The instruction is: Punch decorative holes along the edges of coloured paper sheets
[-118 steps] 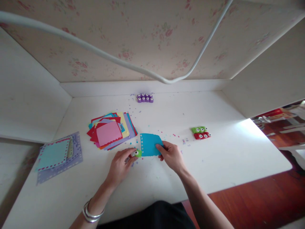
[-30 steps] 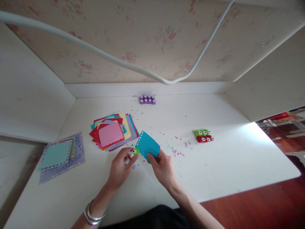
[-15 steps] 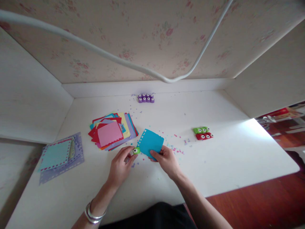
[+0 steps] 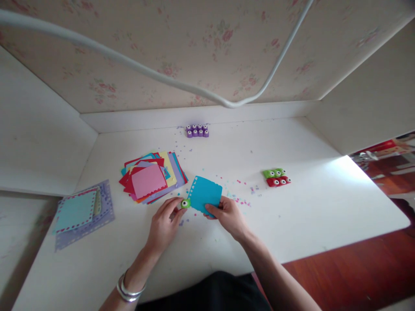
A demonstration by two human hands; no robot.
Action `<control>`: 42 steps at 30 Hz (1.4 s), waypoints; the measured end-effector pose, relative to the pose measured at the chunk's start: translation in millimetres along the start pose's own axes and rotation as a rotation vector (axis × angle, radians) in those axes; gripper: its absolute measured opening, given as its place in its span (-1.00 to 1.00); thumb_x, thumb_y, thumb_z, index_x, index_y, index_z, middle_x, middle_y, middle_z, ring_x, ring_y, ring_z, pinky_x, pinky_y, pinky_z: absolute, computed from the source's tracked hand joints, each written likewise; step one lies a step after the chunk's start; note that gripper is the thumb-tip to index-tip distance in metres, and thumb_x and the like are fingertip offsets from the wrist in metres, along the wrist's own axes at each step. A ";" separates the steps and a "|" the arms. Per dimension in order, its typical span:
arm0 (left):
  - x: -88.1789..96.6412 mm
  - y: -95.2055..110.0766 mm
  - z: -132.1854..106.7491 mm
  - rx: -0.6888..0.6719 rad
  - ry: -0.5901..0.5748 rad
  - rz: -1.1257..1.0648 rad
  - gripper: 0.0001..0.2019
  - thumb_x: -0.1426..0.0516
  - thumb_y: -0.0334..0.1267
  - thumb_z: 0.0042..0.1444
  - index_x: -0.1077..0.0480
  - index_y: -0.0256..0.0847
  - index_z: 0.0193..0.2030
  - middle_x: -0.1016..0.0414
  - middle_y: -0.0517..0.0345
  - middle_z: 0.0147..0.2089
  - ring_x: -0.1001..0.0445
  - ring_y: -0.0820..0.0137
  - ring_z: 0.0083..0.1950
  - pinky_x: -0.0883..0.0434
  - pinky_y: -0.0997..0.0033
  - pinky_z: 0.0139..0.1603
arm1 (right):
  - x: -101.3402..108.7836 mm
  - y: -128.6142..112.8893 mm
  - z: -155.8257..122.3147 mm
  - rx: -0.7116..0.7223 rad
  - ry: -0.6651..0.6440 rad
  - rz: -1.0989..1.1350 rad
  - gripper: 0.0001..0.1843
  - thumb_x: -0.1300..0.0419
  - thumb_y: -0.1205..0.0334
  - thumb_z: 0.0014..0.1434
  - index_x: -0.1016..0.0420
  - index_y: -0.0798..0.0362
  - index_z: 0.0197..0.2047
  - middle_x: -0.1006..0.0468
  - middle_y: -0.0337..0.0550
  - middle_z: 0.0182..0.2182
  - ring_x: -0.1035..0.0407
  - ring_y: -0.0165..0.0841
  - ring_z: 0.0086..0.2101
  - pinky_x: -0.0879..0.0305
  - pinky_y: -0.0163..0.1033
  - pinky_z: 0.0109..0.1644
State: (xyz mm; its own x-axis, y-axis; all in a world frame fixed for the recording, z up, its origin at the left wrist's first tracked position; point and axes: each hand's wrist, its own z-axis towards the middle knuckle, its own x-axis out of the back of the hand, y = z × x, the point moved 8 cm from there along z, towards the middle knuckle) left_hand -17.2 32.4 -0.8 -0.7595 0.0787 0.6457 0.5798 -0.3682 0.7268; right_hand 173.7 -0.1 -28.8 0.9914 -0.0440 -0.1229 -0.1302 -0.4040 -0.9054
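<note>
Between the thumb and fingers of my left hand sits a small green craft punch with a white and black button on top. It meets the lower left edge of a blue sheet of paper. Small cut-out holes run along the paper's left edge. My right hand pinches the sheet at its lower right, thumb on top and fingers underneath.
A pile of coloured paper lies left of the blue sheet. Farther left are punched sheets. Purple punches stand near the wall; green and red punches sit at right. Paper confetti dots the white table.
The view has shifted slightly. Both hands, the green punch and the blue sheet keep nearly the same positions relative to one another.
</note>
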 end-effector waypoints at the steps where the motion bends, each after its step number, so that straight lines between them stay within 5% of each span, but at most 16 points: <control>1: -0.6 0.0 -0.2 -0.004 -0.007 0.001 -0.76 -0.14 -0.24 0.19 -0.40 -0.12 0.01 -0.49 0.06 -0.01 -0.51 0.34 -0.08 -0.48 0.34 -0.01 | 1.1 -0.8 -0.1 0.000 0.002 0.001 -0.71 -0.27 0.06 0.08 -0.48 0.13 -0.26 -0.60 -0.11 -0.40 -0.51 -0.30 -0.38 -0.47 -0.19 -0.25; 16: -4.6 -0.8 -2.8 -0.072 -0.038 0.054 -0.72 -0.14 -0.22 0.21 -0.39 -0.11 0.05 -0.50 0.06 0.01 -0.51 0.31 -0.01 -0.47 0.31 0.03 | 5.0 11.0 11.0 -0.072 -0.129 -0.016 -0.73 -0.29 0.07 0.04 -0.50 0.10 -0.28 -0.58 -0.14 -0.34 -0.50 -0.29 -0.33 -0.44 -0.17 -0.18; 25: -12.0 7.4 -4.6 -0.188 -0.071 0.228 -0.72 -0.17 -0.17 0.18 -0.42 -0.11 0.03 -0.54 0.09 -0.04 -0.50 0.27 -0.04 -0.43 0.22 -0.01 | 10.1 15.2 13.9 -0.121 -0.126 -0.075 -0.77 -0.31 0.11 -0.02 -0.42 0.09 -0.40 -0.49 -0.24 -0.48 -0.46 -0.34 -0.41 -0.45 -0.20 -0.25; 42: -13.0 10.3 -5.4 -0.214 -0.084 0.234 -0.72 -0.15 -0.17 0.20 -0.41 -0.11 0.04 -0.55 0.09 -0.05 -0.50 0.27 -0.05 -0.41 0.21 -0.02 | 18.4 23.8 17.4 -0.146 -0.108 -0.187 -0.77 -0.28 0.12 -0.03 -0.35 0.05 -0.49 -0.44 -0.29 -0.55 -0.49 -0.30 -0.41 -0.41 -0.25 -0.30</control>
State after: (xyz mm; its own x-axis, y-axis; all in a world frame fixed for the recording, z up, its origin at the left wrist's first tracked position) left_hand -2.9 22.5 -3.0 -0.5806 0.0421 0.8131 0.6536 -0.5713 0.4963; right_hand 188.6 5.4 -59.7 0.9903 0.1385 -0.0083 0.0662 -0.5239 -0.8492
